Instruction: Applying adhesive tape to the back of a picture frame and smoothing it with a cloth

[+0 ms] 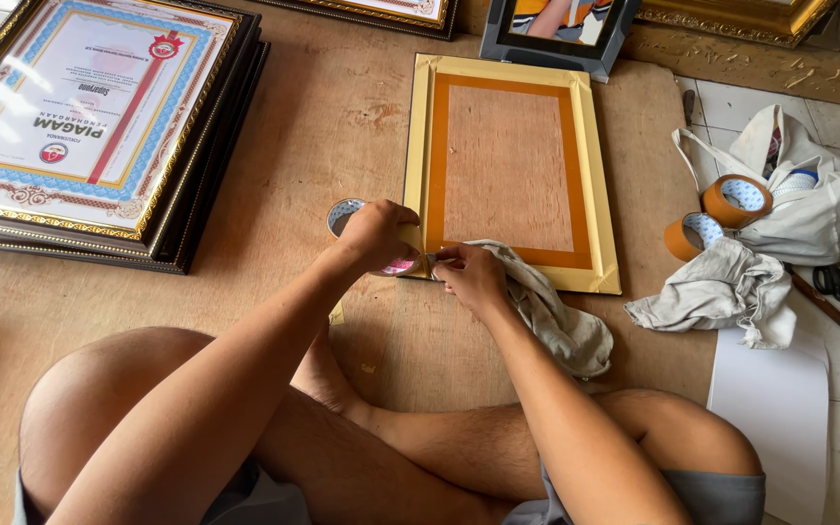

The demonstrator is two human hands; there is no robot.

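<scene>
While our left hand (pixel 376 236) closes around a tape roll (pixel 347 216) at the near left corner of the gold frame (pixel 600 209) and our right hand (pixel 472 277) pinches the tape's free end beside it, we judge the step best done by pulling the strip taut and flat along the back edge — no wrinkles. The frame lies face-down on the plywood board (pixel 323 126) — gold border, orange tape band, bare brown backing — with a grey cloth (pixel 561 326) under the right wrist.

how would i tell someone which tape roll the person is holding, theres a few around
Start at the gold frame lying flat on the wooden board. At its lower left corner, the left hand grips a tape roll. The other two rolls lie untouched on cloth to the right.
</scene>
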